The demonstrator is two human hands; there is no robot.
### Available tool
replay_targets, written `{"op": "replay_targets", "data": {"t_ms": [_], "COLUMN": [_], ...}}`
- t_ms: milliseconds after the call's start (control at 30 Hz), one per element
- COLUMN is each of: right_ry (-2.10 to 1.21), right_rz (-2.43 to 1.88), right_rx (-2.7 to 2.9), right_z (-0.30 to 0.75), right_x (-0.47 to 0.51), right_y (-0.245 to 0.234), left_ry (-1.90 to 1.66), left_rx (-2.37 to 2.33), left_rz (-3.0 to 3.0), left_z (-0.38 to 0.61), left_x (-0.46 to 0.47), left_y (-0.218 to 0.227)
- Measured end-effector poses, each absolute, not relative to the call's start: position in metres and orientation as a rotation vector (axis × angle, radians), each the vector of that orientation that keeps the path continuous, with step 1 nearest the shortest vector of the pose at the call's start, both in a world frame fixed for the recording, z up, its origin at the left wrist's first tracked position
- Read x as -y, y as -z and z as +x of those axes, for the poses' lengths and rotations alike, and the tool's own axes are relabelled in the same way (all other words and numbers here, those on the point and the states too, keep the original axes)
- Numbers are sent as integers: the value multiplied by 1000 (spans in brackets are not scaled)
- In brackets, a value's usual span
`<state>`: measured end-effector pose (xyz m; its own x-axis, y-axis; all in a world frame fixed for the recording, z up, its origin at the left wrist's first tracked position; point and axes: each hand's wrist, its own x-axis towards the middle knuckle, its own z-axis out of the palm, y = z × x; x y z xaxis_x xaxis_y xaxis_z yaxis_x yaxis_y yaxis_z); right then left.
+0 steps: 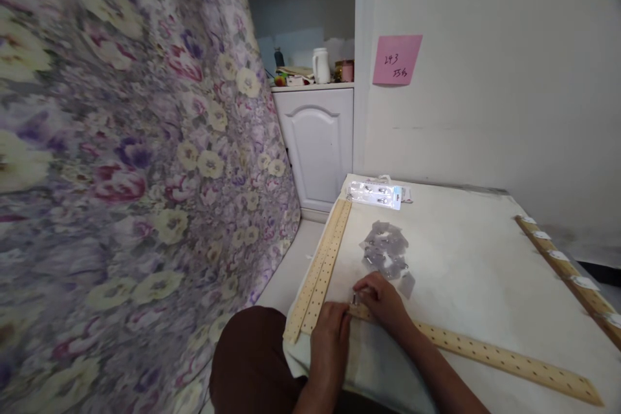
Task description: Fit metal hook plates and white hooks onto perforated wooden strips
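Observation:
A long wooden strip with rows of dark holes [485,348] lies slantwise along the near side of the white table. My left hand [330,331] grips its left end, fingers curled. Just beside it, my right hand [381,299] is closed in a pinch on a small shiny metal piece [356,299], standing over that same end of the strip. The fingers partly cover the piece, so its exact kind is unclear. Beyond my right hand lies a loose pile of small grey translucent packets [385,247], some with glints of metal.
Two more perforated strips [323,265] lie along the table's left edge. A clear blister pack [374,195] sits at the back. On the right edge is a wooden strip with white round pieces [559,255]. A floral curtain [145,174] hangs left; a wall [485,77] stands behind.

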<state>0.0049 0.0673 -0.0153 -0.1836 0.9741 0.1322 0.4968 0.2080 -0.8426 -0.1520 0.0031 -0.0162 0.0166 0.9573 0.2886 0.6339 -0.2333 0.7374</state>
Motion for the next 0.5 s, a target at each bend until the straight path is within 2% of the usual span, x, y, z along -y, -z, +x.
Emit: {"op": "replay_targets", "data": {"t_ms": [267, 500], "right_ry": [-983, -880], "right_rz": [-1041, -1291], "right_rx": [1806, 1792], "right_z": [8, 8], "right_x": [-62, -65], "right_y": [9, 14], "left_ry": [-1046, -1064], "left_rx": [-1655, -1643], "left_rz": [1906, 1920], "left_z": [-151, -151], "left_x": [-2, -2], "left_y": [14, 13]}}
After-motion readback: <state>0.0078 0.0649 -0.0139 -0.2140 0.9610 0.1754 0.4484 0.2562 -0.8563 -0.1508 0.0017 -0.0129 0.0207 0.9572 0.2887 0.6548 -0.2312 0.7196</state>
